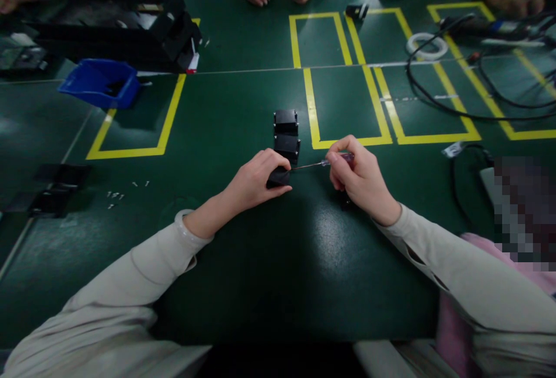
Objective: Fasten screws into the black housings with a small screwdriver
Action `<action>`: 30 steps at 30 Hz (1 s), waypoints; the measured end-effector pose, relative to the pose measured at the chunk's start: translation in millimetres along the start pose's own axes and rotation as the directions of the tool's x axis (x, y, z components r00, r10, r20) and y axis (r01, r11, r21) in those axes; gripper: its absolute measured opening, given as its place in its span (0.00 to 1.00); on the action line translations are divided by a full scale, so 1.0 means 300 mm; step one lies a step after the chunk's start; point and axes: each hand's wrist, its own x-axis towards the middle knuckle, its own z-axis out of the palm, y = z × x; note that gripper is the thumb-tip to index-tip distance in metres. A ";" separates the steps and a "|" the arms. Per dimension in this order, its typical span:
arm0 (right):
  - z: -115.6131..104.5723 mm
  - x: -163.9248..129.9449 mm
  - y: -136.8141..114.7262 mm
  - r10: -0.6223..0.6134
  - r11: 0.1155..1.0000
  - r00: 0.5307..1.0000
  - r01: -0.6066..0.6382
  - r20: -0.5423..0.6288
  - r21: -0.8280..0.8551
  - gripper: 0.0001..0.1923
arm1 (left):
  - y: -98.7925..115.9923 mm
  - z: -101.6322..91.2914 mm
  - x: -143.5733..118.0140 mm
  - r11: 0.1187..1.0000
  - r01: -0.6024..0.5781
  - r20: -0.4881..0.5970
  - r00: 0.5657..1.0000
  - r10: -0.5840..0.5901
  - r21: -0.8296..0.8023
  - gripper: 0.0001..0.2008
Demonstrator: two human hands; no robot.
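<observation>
Left hand (260, 178) pinches a small black box (278, 178) between thumb and fingers, a firm narrow grip, well in from the near edge of the table (243, 106); fingers hide part of the box, so its long axis is hard to call. Right hand (354, 172) has its fingertips closed on the handle of a screwdriver (313, 164), and that tool points left, straight at the box, its long axis almost parallel to the near edge, the handle end slightly farther from it. The tip is right at the box (touching or just short, I cannot tell). Beyond, toward the far edge, two more black boxes (286, 145) sit in line, long sides running left to right, while loose screws (115, 195) lie scattered off to the left.
</observation>
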 end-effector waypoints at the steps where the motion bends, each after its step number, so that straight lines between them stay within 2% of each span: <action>1: 0.000 0.000 0.000 0.002 1.000 1.000 -0.002 -0.001 0.003 0.09 | 0.000 0.000 0.000 1.000 0.000 0.002 1.000 0.000 0.000 0.16; 5: 0.001 -0.001 -0.002 0.021 0.999 1.000 -0.021 -0.011 0.040 0.06 | 0.000 0.001 -0.001 1.000 0.006 0.005 1.000 -0.006 -0.003 0.16; 10: 0.000 0.001 -0.003 0.007 1.000 1.000 -0.007 0.001 -0.003 0.08 | 0.000 0.002 -0.002 1.000 0.008 0.002 1.000 -0.008 -0.006 0.17; 16: 0.001 0.001 0.005 0.016 0.999 1.000 -0.016 -0.016 0.045 0.05 | 0.002 0.002 -0.001 1.000 0.006 -0.002 1.000 -0.006 -0.005 0.15; 21: 0.002 0.000 0.007 -0.009 1.000 1.000 0.009 -0.008 0.013 0.09 | 0.000 0.004 -0.002 1.000 0.002 -0.006 1.000 -0.002 -0.011 0.16; 25: 0.002 -0.002 0.005 -0.001 0.999 1.000 0.002 -0.008 0.035 0.05 | -0.001 0.005 -0.002 1.000 0.012 0.001 1.000 -0.012 -0.006 0.16; 30: 0.002 -0.001 0.003 0.008 0.999 1.000 -0.007 -0.015 0.033 0.06 | -0.003 0.002 -0.003 1.000 0.005 0.002 1.000 -0.005 -0.008 0.16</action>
